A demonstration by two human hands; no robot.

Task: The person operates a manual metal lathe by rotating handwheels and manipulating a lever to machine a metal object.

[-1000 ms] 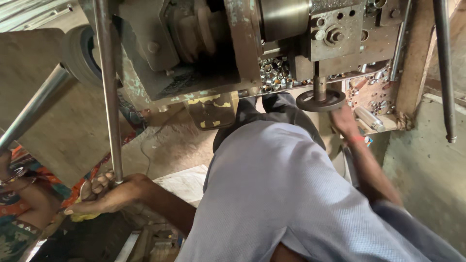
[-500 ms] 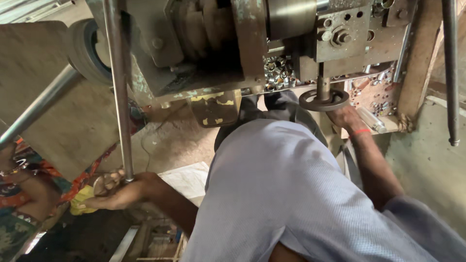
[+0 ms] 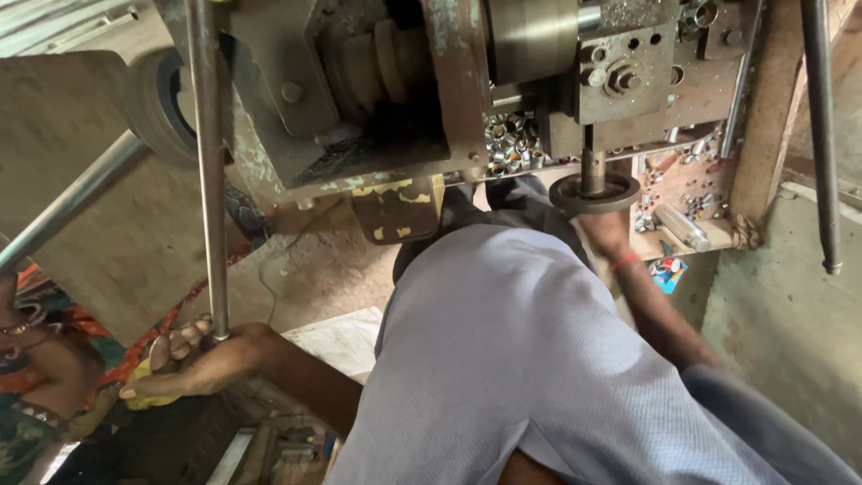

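My left hand (image 3: pixel 193 359) reaches down to the lower left and closes around the bottom end of a long upright steel rod (image 3: pixel 208 180). A yellow rag (image 3: pixel 142 397) lies under its fingers. My right hand (image 3: pixel 605 233), with a red thread at the wrist, holds the underside of a small dark round handwheel (image 3: pixel 594 192) on the worn metal machine (image 3: pixel 386 99). My grey-blue shirt fills the lower middle of the view and hides my forearms' near parts.
Several small shiny metal rings (image 3: pixel 510 144) lie heaped in the machine's tray. A wooden post (image 3: pixel 763 117) and another hanging rod (image 3: pixel 822 135) stand at the right. A slanted pipe (image 3: pixel 67 207) crosses left. Another person's arm with bangles (image 3: pixel 22 332) shows at the left edge.
The view has drifted slightly. My left hand stays at the rod's lower end and my right hand stays at the handwheel.
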